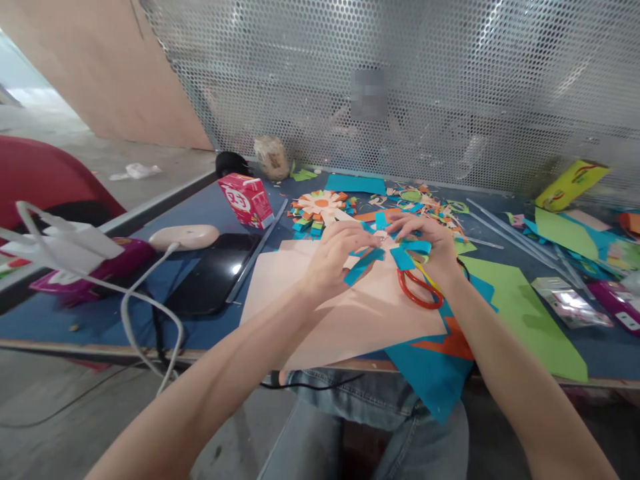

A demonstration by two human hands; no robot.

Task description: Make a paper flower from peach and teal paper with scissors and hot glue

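Note:
Between my two hands is a blue paper flower (369, 265) with strip-like petals spreading outward. My left hand (336, 252) pinches its left side, fingers bent. At the other side my right hand (429, 241) has its fingers closed around the flower's upper right part; my fingers hide much of the flower's middle. Beneath lies a sheet of pale pink paper (320, 327). Scissors with red-orange handles (421, 300) lie on the paper just below my right hand. Behind my left hand sits a layered paper flower (320, 205) in orange, cream, green and blue.
A red carton (246, 201), a black phone (213, 273), a white corded device (184, 237) and a power strip (95, 267) stand at left. Green paper (525, 320), blue sheets (430, 373) and a yellow box (573, 187) are at right. Paper scraps (425, 199) lie along the perforated metal panel (320, 87).

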